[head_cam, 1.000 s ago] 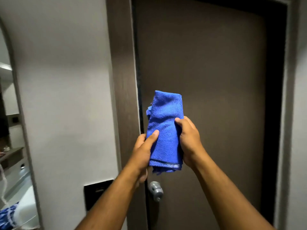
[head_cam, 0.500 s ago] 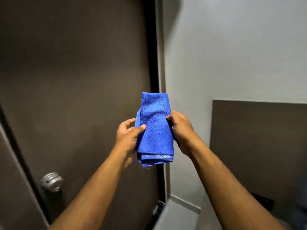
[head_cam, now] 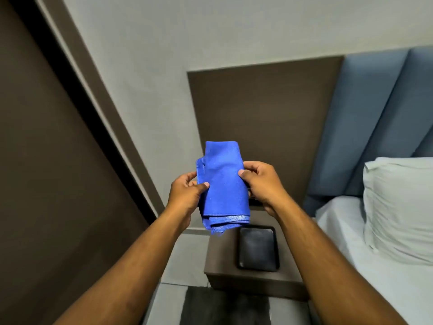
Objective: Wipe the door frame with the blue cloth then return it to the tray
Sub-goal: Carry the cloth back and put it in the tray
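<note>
The folded blue cloth hangs upright in the middle of the view, held between both hands at chest height. My left hand pinches its left edge and my right hand pinches its right edge. Below the cloth, a black rectangular tray lies on a brown bedside table; nothing lies in the tray. The brown door frame runs slanted along the left, beside the dark door.
A bed with white sheet and pillow fills the right side, under a blue padded headboard. A brown wall panel stands behind the table. A dark rug lies on the tiled floor in front of the table.
The view has swung right, away from the door and towards the bedside table and bed. The tray has come into sight. Both hands keep the same hold on the cloth.
</note>
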Available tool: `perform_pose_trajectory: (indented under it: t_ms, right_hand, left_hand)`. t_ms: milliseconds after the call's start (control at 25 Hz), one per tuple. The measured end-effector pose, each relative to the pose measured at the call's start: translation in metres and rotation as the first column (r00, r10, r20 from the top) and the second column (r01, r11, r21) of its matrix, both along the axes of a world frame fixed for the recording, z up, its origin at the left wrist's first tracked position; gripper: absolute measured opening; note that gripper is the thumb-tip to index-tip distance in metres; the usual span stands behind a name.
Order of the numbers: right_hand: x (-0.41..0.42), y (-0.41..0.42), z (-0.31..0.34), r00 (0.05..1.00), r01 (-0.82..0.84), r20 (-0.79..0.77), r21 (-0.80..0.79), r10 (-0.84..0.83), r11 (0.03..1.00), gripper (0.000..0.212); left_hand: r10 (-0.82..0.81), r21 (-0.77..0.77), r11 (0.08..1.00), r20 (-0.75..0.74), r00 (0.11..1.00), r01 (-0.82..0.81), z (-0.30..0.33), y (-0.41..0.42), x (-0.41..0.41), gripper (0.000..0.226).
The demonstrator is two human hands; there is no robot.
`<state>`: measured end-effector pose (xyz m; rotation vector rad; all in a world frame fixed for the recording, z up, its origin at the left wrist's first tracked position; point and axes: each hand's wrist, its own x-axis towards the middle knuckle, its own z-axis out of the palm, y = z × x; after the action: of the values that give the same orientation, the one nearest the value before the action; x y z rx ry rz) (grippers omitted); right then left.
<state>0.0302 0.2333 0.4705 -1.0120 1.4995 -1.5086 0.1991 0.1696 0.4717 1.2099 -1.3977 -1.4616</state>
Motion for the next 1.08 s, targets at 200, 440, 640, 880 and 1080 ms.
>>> perform_pose_trajectory:
  t_ms: [200, 440, 640, 880, 1080]
  right_hand:
    - [-0.09, -0.045, -0.11, 0.996, 0.084, 0.009, 0.229, -0.088, 0.97, 0.022]
    - [-0.131, -0.073, -0.267, 0.987, 0.129, 0.027, 0.442, -0.157, 0.888, 0.044]
    - [-0.143, -0.094, -0.398, 0.972, 0.228, -0.078, 0.543, -0.222, 0.808, 0.043]
    - [-0.162, -0.111, -0.533, 0.966, 0.252, -0.199, 0.615, -0.162, 0.747, 0.048]
    - [-0.16, -0.115, -0.584, 0.952, 0.184, -0.302, 0.707, 0.055, 0.682, 0.051]
  left_hand:
    - [-0.038, 0.193, 0.981, 0.152, 0.988, 0.007, -0.107, -0.053, -0.102, 0.022]
    - [-0.159, 0.365, 0.93, 0.341, 0.926, 0.026, -0.258, -0.093, -0.169, 0.024]
    - [-0.255, 0.413, 0.908, 0.405, 0.878, 0.074, -0.395, -0.123, -0.196, 0.032]
    - [-0.299, 0.455, 0.887, 0.432, 0.851, 0.081, -0.541, -0.137, -0.214, 0.037]
    - [-0.368, 0.442, 0.888, 0.511, 0.777, 0.129, -0.584, -0.14, -0.204, 0.045]
